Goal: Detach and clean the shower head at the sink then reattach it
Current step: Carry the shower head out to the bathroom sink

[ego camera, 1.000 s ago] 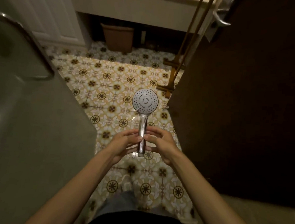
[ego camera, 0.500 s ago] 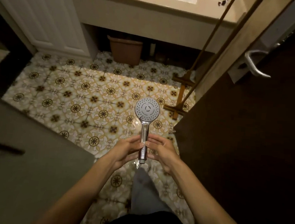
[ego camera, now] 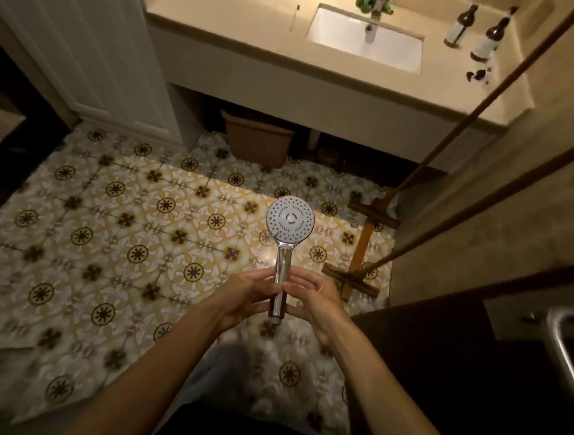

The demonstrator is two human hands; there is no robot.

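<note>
A chrome shower head (ego camera: 290,220) with a round white spray face points up toward me, detached from any hose. My left hand (ego camera: 246,296) and my right hand (ego camera: 316,302) both grip its handle from either side, in front of my body above the tiled floor. The white sink basin (ego camera: 343,46) with its tap (ego camera: 373,16) is set in the beige counter (ego camera: 257,53) ahead at the top of the view.
Two dark bottles (ego camera: 460,25) stand on the counter right of the basin. A brown bin (ego camera: 255,141) sits under the counter. Two long-handled wooden tools (ego camera: 373,210) lean at the right. A dark door with a metal handle (ego camera: 567,349) is at right; a white panelled door (ego camera: 86,47) at left.
I have walked forward toward the counter, so the sink and bottles have come into view. The grey surface at the left is gone. Both hands still hold the shower head the same way.
</note>
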